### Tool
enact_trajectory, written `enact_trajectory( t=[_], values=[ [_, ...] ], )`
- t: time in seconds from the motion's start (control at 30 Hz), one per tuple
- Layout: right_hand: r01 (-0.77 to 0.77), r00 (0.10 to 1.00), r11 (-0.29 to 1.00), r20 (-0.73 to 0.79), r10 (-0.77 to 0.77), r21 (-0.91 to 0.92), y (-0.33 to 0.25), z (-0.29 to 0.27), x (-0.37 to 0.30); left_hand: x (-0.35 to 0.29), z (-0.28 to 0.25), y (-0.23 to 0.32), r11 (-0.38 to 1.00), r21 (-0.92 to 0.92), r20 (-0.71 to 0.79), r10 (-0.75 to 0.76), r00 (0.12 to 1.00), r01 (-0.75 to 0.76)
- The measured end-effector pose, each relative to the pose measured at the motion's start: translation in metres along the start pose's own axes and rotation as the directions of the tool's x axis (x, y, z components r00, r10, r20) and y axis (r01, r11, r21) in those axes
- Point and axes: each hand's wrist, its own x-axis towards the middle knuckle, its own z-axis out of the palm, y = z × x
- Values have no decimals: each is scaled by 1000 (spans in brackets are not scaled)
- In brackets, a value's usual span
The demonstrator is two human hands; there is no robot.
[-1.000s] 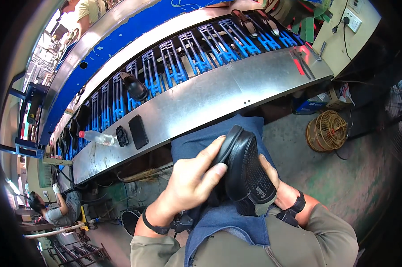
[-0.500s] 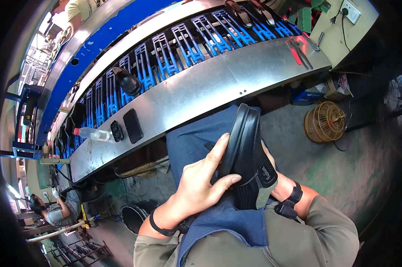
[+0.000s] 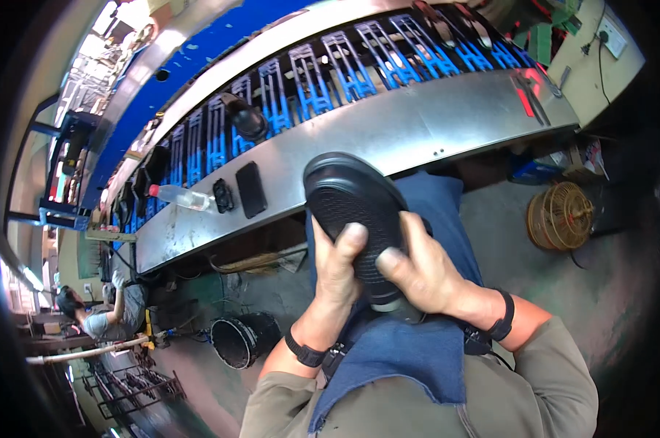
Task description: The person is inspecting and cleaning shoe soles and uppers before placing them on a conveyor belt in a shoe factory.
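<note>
A black shoe (image 3: 353, 208) is held over my lap with its textured sole facing up toward me and its toe pointing away. My left hand (image 3: 336, 266) grips its left side, the thumb lying on the sole. From the right, my right hand (image 3: 423, 270) clasps the shoe, its thumb also pressed on the sole near the middle. The fingers of both hands wrap underneath, where they are partly hidden. Below the shoe lies a blue apron (image 3: 403, 358) across my lap.
Ahead runs a metal bench (image 3: 388, 131) beside a line of blue racks (image 3: 308, 80). On it lie a phone (image 3: 251, 190), a plastic bottle (image 3: 182, 197) and red-handled pliers (image 3: 531, 98). Another shoe (image 3: 246, 120) rests on the racks. A black bucket (image 3: 235, 342), a round fan (image 3: 561, 217) and another person (image 3: 104, 310) are around.
The shoe has been turned from its side to sole up. My right hand has come from behind the shoe to its right edge, and both thumbs now press on the sole.
</note>
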Motion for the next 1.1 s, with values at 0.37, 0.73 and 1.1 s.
enact_trajectory(
  t=[0.37, 0.73, 1.1],
  values=[
    [563, 810, 793, 348, -472, -235, -39, 3, 60, -28, -73, 7, 851, -488, 264, -67, 962, 193],
    [558, 753, 747, 599, -272, -362, -53, 1, 67, -12, -52, 53, 821, 527, 102, 197, 975, -220],
    [626, 732, 704, 564, -382, -336, -41, 6, 59, -15, -52, 31, 932, 317, 87, 156, 984, -175]
  ],
)
